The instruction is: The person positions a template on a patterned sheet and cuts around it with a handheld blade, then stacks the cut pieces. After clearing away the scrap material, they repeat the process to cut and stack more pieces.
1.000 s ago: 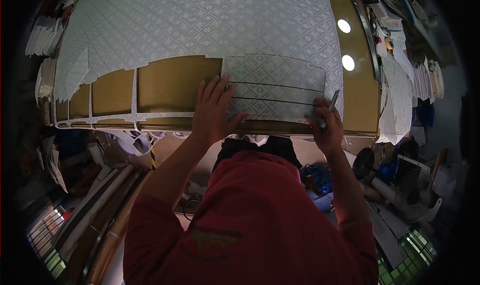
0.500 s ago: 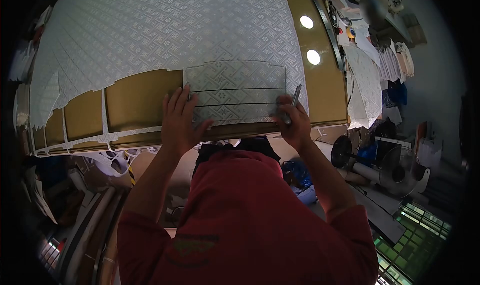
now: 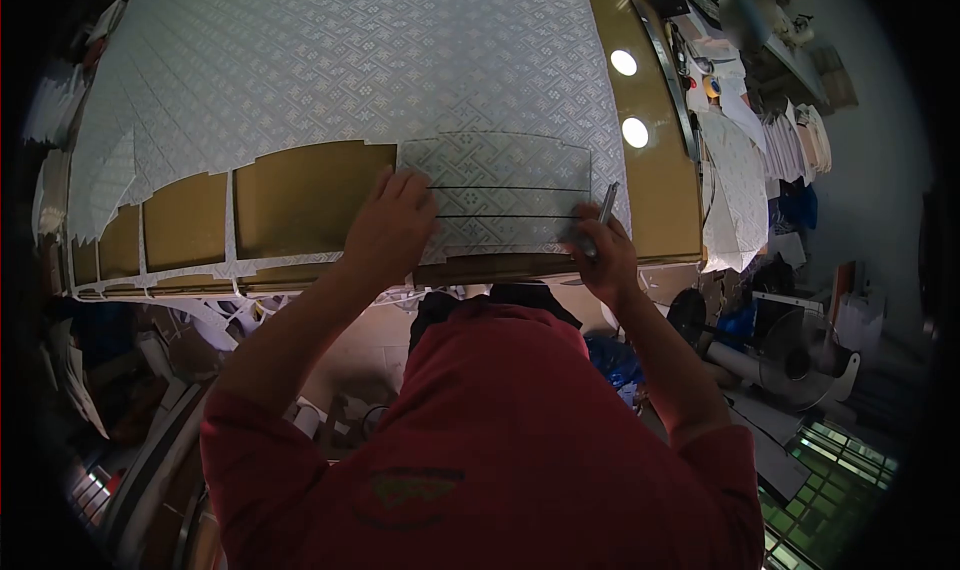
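A clear rectangular template (image 3: 512,175) with dark lines across it lies on a pale patterned sheet (image 3: 400,60), near the table's front edge. My left hand (image 3: 396,220) is at the template's left edge, its fingers bent together over that edge and its thumb hidden. At the lower right corner of the template is my right hand (image 3: 608,253), closed around a slim silver tool that looks like a utility knife (image 3: 609,203), its upper end pointing up. The right fingertips are somewhat blurred beside the template's edge.
Cut-out openings along the sheet's front left show the brown table top (image 3: 300,205). A long metal straightedge (image 3: 665,60) lies along the table's right side. Patterned offcuts (image 3: 733,190) hang at the right, and a fan (image 3: 795,360) stands below them.
My left hand has gone from spread fingers to bent fingers at the template's left edge. The whole view has shifted slightly; the template stays in place on the sheet.
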Demonstrator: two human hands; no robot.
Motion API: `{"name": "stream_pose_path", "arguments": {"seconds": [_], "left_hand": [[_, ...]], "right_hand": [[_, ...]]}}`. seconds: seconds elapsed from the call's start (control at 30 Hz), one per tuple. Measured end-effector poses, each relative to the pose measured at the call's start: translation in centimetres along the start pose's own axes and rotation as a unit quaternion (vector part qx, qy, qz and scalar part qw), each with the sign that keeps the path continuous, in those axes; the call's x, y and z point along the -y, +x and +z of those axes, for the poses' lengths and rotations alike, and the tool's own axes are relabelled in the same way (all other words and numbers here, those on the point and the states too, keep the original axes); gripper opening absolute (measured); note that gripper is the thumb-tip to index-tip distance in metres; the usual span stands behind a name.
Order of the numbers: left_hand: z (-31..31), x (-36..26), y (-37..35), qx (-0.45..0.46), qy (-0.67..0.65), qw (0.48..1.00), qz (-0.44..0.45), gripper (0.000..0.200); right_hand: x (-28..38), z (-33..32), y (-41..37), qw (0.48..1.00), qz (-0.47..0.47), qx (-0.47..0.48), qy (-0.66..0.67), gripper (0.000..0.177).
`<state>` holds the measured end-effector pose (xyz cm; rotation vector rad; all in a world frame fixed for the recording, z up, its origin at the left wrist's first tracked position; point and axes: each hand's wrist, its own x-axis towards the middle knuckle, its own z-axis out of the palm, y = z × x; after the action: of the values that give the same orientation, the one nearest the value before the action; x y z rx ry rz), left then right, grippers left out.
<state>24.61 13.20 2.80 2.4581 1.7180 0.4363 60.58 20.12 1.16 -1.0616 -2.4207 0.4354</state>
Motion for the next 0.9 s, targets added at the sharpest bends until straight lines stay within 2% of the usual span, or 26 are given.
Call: {"name": "stream_pose_path", "arguments": {"seconds": [0.03, 0.1, 0.13, 0.2, 0.23, 0.3, 0.33, 0.4, 0.43, 0.5, 0.53, 0.6, 0.73, 0.8, 0.83, 0.9], "left_hand": [[-0.1, 0.2, 0.8, 0.003, -0.003, 1.0, 0.004, 0.031], [-0.4, 0.5, 2.8, 0.047, -0.026, 0.991, 0.122, 0.025], [-0.2, 0.6, 3.9, 0.049, -0.028, 0.99, 0.127, 0.025], [0.1, 0.5, 6.3, 0.11, -0.049, 0.97, 0.209, 0.045], [-0.5, -0.2, 7.6, 0.113, -0.048, 0.969, 0.215, 0.045], [-1.9, -1.4, 9.9, 0.251, -0.037, 0.946, 0.2, 0.062], [-2.0, -1.9, 10.5, 0.255, -0.032, 0.944, 0.206, 0.062], [-2.1, -2.8, 11.7, 0.269, -0.017, 0.938, 0.216, 0.086], [-2.1, -3.4, 12.3, 0.273, -0.012, 0.937, 0.219, 0.086], [-2.2, -4.4, 13.2, 0.3, 0.028, 0.923, 0.24, 0.105], [-2.2, -5.0, 13.6, 0.303, 0.036, 0.923, 0.235, 0.105], [-2.6, -6.2, 14.3, 0.327, 0.096, 0.904, 0.257, 0.119], [-2.4, -7.8, 15.7, 0.39, 0.117, 0.883, 0.233, 0.104], [-1.1, -7.6, 15.6, 0.352, 0.116, 0.9, 0.232, 0.08], [-1.1, -7.9, 15.8, 0.36, 0.116, 0.898, 0.226, 0.08], [-1.7, -8.4, 15.7, 0.379, 0.132, 0.894, 0.202, 0.067]], "right_hand": [[0.2, -0.1, 0.0, 1.0, 0.005, 0.008, -0.004, 0.034], [0.2, -0.1, 0.1, 1.0, -0.002, 0.008, -0.02, 0.038], [0.2, -0.2, 0.1, 0.999, -0.014, 0.009, -0.035, 0.043], [0.5, -0.4, 0.2, 1.0, 0.0, 0.014, -0.027, 0.04], [0.6, -0.5, 0.3, 1.0, 0.007, 0.02, -0.016, 0.037], [0.5, -0.4, 0.3, 1.0, 0.0, 0.008, -0.015, 0.039], [0.5, -0.4, 0.2, 1.0, -0.012, 0.0, -0.012, 0.041], [0.4, -0.4, 0.1, 1.0, -0.002, -0.005, -0.002, 0.041], [0.4, -0.4, 0.0, 1.0, 0.001, -0.002, 0.008, 0.041], [0.4, -0.6, 0.1, 1.0, 0.0, -0.012, 0.026, 0.04], [0.4, -0.6, 0.2, 0.999, -0.002, -0.017, 0.04, 0.04], [0.1, -0.4, 0.1, 0.998, -0.013, -0.034, 0.047, 0.04], [-0.2, -0.2, -0.2, 0.997, -0.003, -0.059, 0.056, 0.04], [-0.5, -0.1, -0.3, 0.995, 0.002, -0.069, 0.071, 0.04], [-0.6, -0.1, -0.4, 0.994, 0.006, -0.076, 0.079, 0.04], [-1.2, -0.4, -0.9, 0.988, 0.019, -0.081, 0.129, 0.034]]}}
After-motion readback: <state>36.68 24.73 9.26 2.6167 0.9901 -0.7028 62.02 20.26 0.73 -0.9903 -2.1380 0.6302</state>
